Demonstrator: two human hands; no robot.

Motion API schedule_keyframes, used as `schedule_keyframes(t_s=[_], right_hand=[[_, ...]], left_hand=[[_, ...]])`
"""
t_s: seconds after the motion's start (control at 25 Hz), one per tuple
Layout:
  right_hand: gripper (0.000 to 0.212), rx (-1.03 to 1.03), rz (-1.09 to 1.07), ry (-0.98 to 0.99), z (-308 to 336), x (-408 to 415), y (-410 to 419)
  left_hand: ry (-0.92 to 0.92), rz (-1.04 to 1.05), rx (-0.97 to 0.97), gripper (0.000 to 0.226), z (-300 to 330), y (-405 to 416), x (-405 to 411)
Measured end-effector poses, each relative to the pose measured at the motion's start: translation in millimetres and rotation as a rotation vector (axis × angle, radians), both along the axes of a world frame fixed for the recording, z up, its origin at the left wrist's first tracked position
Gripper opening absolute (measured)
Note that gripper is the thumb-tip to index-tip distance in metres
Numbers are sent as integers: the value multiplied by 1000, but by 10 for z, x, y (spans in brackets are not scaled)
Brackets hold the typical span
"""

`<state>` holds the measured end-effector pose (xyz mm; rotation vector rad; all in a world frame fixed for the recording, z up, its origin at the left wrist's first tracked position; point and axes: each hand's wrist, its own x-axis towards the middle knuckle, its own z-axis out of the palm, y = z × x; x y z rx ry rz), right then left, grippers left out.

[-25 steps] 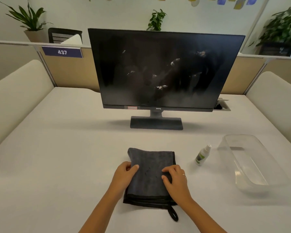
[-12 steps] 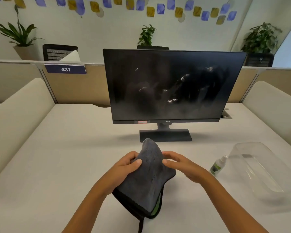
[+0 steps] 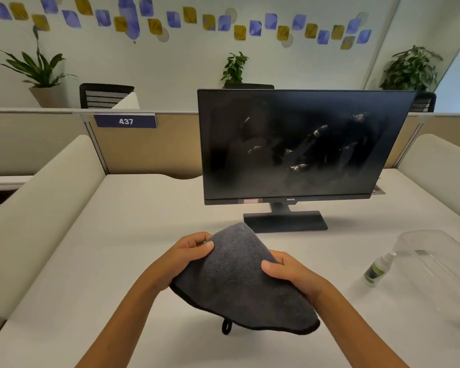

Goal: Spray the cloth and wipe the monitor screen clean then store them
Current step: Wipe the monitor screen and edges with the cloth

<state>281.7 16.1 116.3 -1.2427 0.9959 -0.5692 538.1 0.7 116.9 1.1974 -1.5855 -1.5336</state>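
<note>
A dark grey cloth (image 3: 239,282) with a black hem and a small hanging loop is held above the white desk (image 3: 117,261). My left hand (image 3: 186,251) grips its upper left edge and my right hand (image 3: 284,269) grips its right side. The black monitor (image 3: 298,144) stands behind the cloth, its dark screen smeared with whitish marks. A small spray bottle (image 3: 376,269) with a green label stands at the right, apart from both hands.
A clear plastic bin (image 3: 441,264) sits at the right edge, just beyond the spray bottle. Cream padded dividers flank the desk on both sides. A beige partition with a "437" sign (image 3: 125,121) runs behind the monitor, with plants and chairs beyond.
The cloth lay flat under both hands, then was lifted off the desk. It now hangs spread between my hands. The view has tilted upward and shifted left.
</note>
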Motion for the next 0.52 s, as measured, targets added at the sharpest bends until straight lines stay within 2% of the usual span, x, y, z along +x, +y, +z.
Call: schedule_keyframes(t_s=[0.12,0.16,0.32,0.44,0.52], right_hand=[[27,66,-145,127,95,222,17],[29,97,-210,104,119,316,-19],[40,142,-407,-247,210,477,-37],[40,145,-572,-244,298,590,-166],[34,123,-663,-296,385,598,-261]], left_hand=[[38,-15,-9,26,6,-86,49],[50,-15,-14,26,2,-118,51],[-47,143,-131,19,0,-280,-43],[-83,353,-276,10,65,-457,-68],[-115,386,-360,13,115,-600,-38]])
